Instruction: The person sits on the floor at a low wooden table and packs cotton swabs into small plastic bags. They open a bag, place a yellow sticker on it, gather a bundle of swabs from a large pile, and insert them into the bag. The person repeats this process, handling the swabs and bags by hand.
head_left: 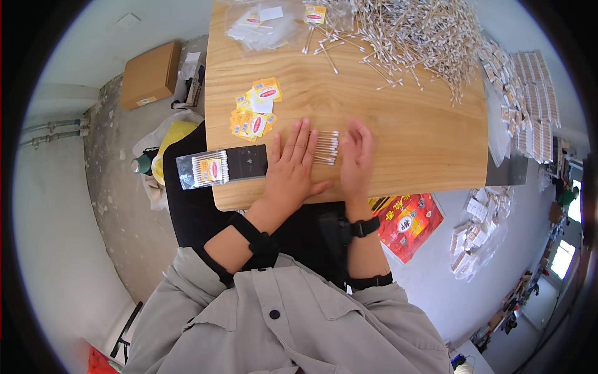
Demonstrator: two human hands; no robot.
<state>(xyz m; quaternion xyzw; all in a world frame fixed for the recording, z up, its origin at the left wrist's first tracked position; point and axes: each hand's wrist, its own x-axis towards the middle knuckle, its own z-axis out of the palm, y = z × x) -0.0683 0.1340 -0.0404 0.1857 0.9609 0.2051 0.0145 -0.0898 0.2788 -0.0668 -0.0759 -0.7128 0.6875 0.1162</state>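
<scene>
My left hand (pixel 291 163) lies flat on the wooden table, its fingers stretched out and close together over the left part of a row of cotton swabs (pixel 326 148). The swabs lie side by side, and their white right tips show beyond my fingers. Just right of those tips stands my right hand (pixel 357 153) on its edge, its fingers smeared by motion. Left of my left hand, a clear bag of cotton swabs with a yellow label (pixel 210 168) rests on a dark flat strip (pixel 248 162) at the table's edge. Yellow and white label cards (pixel 254 111) are scattered above it.
A big heap of loose cotton swabs (pixel 423 37) covers the table's far right. Clear plastic bags (pixel 265 28) lie at the far left. Packed swab bundles (pixel 536 93) are stacked beyond the right edge. A cardboard box (pixel 149 75) and a red printed bag (pixel 408 225) flank the table.
</scene>
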